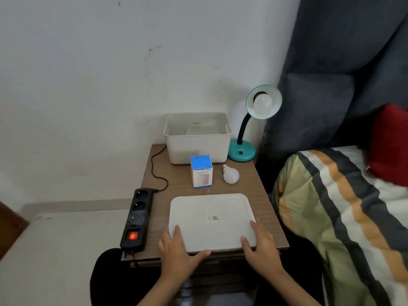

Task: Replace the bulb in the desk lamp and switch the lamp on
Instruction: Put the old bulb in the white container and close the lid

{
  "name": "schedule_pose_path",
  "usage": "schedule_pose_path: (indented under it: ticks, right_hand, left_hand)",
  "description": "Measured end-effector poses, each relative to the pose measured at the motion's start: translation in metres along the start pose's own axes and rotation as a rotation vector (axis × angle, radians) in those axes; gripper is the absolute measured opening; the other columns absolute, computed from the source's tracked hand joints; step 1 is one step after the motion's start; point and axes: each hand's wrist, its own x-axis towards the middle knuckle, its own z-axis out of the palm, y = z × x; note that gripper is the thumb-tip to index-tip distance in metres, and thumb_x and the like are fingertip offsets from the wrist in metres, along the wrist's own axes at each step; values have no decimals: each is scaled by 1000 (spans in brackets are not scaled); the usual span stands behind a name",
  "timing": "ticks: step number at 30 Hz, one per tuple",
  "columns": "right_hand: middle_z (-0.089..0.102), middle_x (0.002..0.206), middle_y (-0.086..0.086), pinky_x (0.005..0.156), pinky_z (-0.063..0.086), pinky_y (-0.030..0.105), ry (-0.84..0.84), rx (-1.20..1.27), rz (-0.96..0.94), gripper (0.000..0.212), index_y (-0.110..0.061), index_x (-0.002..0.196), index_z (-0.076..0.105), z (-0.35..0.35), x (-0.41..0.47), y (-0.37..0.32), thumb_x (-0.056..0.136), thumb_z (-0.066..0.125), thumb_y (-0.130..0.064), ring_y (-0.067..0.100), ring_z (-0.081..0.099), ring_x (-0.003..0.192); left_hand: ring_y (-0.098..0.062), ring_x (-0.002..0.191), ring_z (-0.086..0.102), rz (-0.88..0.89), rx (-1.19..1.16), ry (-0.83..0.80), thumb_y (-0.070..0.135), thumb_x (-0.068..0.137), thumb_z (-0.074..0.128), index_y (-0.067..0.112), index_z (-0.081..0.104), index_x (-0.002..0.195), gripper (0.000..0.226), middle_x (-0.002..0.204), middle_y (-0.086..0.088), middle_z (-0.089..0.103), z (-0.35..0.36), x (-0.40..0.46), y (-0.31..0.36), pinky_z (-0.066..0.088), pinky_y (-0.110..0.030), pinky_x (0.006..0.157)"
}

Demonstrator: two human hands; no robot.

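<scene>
- Your left hand (176, 248) and right hand (260, 244) grip the flat white plastic lid (210, 219) at its near corners.
- Off-white plastic bin (196, 149): open, contents unclear.
- Loose white bulb (230, 174) lies beside blue-and-white carton (201, 174); teal desk lamp (254, 129) holds a bulb.

A pale wall (88, 74) with small dark marks fills the upper left of the frame. A wood-grain bedside table (262, 208) stands at centre. At right, a dark grey padded headboard (342, 62) rises above a striped blanket (342, 217) and a red pillow (390, 144).
</scene>
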Motion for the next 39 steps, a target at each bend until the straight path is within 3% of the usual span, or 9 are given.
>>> schedule_pose_path:
  ticks: [4, 9, 15, 21, 26, 30, 35, 39]
  right_hand:
    - [48, 137, 17, 112, 28, 48, 2, -44, 3, 61, -3, 130, 45, 11, 10, 5, 81, 49, -40, 32, 38, 132]
    - [60, 114, 11, 98, 40, 41, 146, 62, 6, 45, -6, 119, 52, 6, 46, -13, 79, 57, -26, 30, 51, 110]
    - [53, 125, 12, 95, 44, 39, 239, 151, 50, 49, -11, 127, 47, -5, 124, -59, 81, 63, -22, 27, 48, 118]
    - [42, 127, 15, 93, 47, 41, 189, -50, 251, 70, -22, 136, 32, 3, 185, -69, 77, 69, -36, 31, 47, 115]
    - [44, 128, 16, 91, 47, 40, 214, -84, 263, 54, -18, 130, 43, 13, 206, -62, 82, 64, -30, 32, 50, 112]
    - [52, 114, 13, 81, 49, 34, 405, 134, 132, 50, -15, 122, 54, 6, 201, -60, 75, 71, -19, 30, 58, 98]
    - [48, 110, 1, 85, 50, 24, 640, 368, -110, 53, -15, 115, 56, -23, 201, -84, 67, 77, -5, 10, 53, 99]
    - [51, 109, 7, 85, 43, 8, 645, 416, -311, 50, -8, 115, 57, -49, 225, -128, 69, 75, -1, -1, 50, 101]
  left_hand:
    - [-39, 135, 6, -10, 117, -60, 70, 60, 64, 12, 11, 142, 113, 149, -21, 8, 6, 10, -5, 17, -48, 114]
    - [-36, 139, -7, 30, 19, -3, 62, 66, 68, 15, 8, 144, 109, 153, -18, -7, -5, 41, 6, 9, -50, 115]
    - [-35, 141, -1, 111, -147, 127, 51, 73, 69, 14, 13, 144, 97, 155, -14, -5, -40, 115, 43, 19, -51, 112]
    - [-32, 141, 7, 145, -167, 259, 43, 78, 68, 7, 19, 142, 88, 154, -19, 6, -68, 197, 77, 21, -45, 112]
    - [-35, 141, 8, 108, -137, 279, 46, 80, 64, -3, 14, 140, 93, 151, -26, 12, -73, 253, 92, 16, -47, 115]
    - [-40, 135, 20, 97, -170, 315, 47, 79, 64, -5, 16, 139, 93, 146, -27, 22, -69, 279, 105, 24, -47, 110]
    - [-38, 129, 30, 85, -199, 355, 50, 76, 66, 0, 16, 141, 96, 141, -24, 29, -63, 293, 108, 36, -47, 102]
    - [-35, 128, 33, 96, -241, 370, 55, 71, 68, 3, 21, 140, 98, 138, -20, 33, -62, 297, 102, 38, -47, 103]
